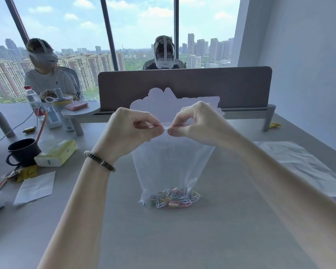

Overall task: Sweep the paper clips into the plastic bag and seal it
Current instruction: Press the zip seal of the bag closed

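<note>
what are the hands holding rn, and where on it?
Both hands hold the plastic bag by its red zip strip at the top: left hand and right hand pinch it with their fingers. The paper clips lie inside at the bottom.

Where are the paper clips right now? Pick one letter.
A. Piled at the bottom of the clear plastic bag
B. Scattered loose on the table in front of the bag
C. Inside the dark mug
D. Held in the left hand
A: the colourful paper clips lie heaped at the bottom of the plastic bag, while the left hand and the right hand pinch its red seal strip at the top.
</note>
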`<state>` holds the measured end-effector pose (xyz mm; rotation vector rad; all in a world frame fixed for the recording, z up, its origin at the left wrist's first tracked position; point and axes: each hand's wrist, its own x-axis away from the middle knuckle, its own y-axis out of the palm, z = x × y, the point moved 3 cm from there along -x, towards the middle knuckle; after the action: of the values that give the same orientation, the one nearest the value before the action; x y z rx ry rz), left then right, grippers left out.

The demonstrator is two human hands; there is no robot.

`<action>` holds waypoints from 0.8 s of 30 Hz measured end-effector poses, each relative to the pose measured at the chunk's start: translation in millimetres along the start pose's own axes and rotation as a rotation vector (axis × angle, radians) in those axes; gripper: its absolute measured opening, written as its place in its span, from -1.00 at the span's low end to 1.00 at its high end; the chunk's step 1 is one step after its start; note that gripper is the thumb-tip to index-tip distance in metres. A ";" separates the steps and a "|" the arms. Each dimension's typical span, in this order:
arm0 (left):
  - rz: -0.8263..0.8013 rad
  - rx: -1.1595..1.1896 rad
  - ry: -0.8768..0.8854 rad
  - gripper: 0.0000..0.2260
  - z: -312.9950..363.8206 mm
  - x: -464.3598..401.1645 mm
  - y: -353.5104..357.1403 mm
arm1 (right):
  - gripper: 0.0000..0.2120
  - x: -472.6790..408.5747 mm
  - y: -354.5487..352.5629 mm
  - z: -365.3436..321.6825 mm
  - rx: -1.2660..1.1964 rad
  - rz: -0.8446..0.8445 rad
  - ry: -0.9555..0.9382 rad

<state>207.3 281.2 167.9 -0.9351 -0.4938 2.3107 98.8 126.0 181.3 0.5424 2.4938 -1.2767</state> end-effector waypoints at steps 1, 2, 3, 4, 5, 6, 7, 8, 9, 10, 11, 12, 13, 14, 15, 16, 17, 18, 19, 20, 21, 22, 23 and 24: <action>-0.009 -0.003 0.000 -0.96 0.4 0.4 0.5 | -0.89 0.8 -0.1 0.0 0.008 0.004 -0.002; -0.018 -0.003 -0.001 -0.97 0.2 0.7 0.8 | -0.89 1.7 -0.2 -0.1 0.021 0.003 -0.004; -0.022 0.001 -0.001 -0.97 0.1 1.4 0.8 | -0.90 2.5 -0.4 0.4 0.035 -0.005 -0.006; -0.015 0.009 -0.004 -0.97 -1.4 1.9 -0.4 | -0.90 3.0 -0.9 1.8 0.046 -0.018 -0.003; 0.000 0.019 -0.008 -0.97 -3.6 2.8 -2.8 | -0.91 3.7 -2.2 4.1 0.053 -0.029 0.005; 0.019 0.036 -0.014 -0.96 -6.6 3.9 -6.0 | -0.91 4.1 -4.3 7.9 0.057 -0.032 0.020; 0.033 0.062 -0.023 -0.94 -9.9 5.7 -10.3 | -0.90 4.7 -7.4 12.0 0.060 -0.027 0.035; 0.045 0.096 -0.034 -0.89 -13.6 7.4 -14.6 | -0.87 4.8 -10.6 16.3 0.068 -0.017 0.052; 0.054 0.129 -0.042 -0.86 -16.5 9.4 -18.8 | -0.85 5.2 -13.8 20.3 0.075 -0.008 0.068; 0.066 0.151 -0.048 -0.83 -19.3 10.6 -22.5 | -0.83 5.4 -16.5 23.9 0.070 -0.002 0.085; 0.079 0.161 -0.051 -0.81 -21.0 11.5 -25.2 | -0.82 5.4 -18.6 27.3 0.046 0.000 0.101; 0.092 0.163 -0.056 -0.80 -22.9 11.8 -27.2 | -0.81 5.6 -20.1 30.1 0.004 0.002 0.117; 0.101 0.162 -0.061 -0.78 -24.0 11.8 -28.3 | -0.82 5.6 -21.6 32.8 -0.047 0.007 0.130; 0.106 0.160 -0.068 -0.76 -24.8 11.9 -28.5 | -0.83 5.7 -22.9 35.1 -0.101 0.017 0.140; 0.110 0.153 -0.074 -0.73 -25.3 12.1 -28.5 | -0.85 5.7 -24.3 37.4 -0.152 0.029 0.151; 0.118 0.144 -0.077 -0.72 -25.3 12.0 -28.1 | -0.86 5.6 -25.6 39.9 -0.193 0.038 0.162; 0.134 0.132 -0.078 -0.72 -25.4 11.4 -27.7 | -0.86 5.5 -26.5 42.0 -0.222 0.039 0.172; 0.160 0.123 -0.080 -0.74 -25.4 10.1 -27.2 | -0.86 5.1 -26.7 44.3 -0.236 0.032 0.181; 0.195 0.115 -0.090 -0.75 -25.9 7.7 -26.9 | -0.86 4.5 -26.8 46.2 -0.237 0.019 0.191; 0.230 0.109 -0.106 -0.75 -27.2 4.3 -26.5 | -0.86 3.6 -26.7 47.9 -0.222 0.009 0.200; 0.264 0.108 -0.123 -0.74 -28.4 0.6 -26.0 | -0.85 2.3 -27.0 49.5 -0.193 0.009 0.203; 0.293 0.112 -0.138 -0.75 -29.3 -3.0 -25.3 | -0.85 0.9 -27.5 50.6 -0.147 0.025 0.199; 0.313 0.121 -0.147 -0.76 -29.4 -6.2 -24.3 | -0.84 -0.8 -28.4 51.3 -0.086 0.054 0.190; 0.329 0.128 -0.153 -0.77 -30.1 -9.0 -23.3 | -0.83 -2.7 -29.1 52.0 -0.019 0.092 0.181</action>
<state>243.1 296.5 164.2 -0.8310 -0.2630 2.6891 92.2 67.2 173.7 0.7912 2.5882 -1.2177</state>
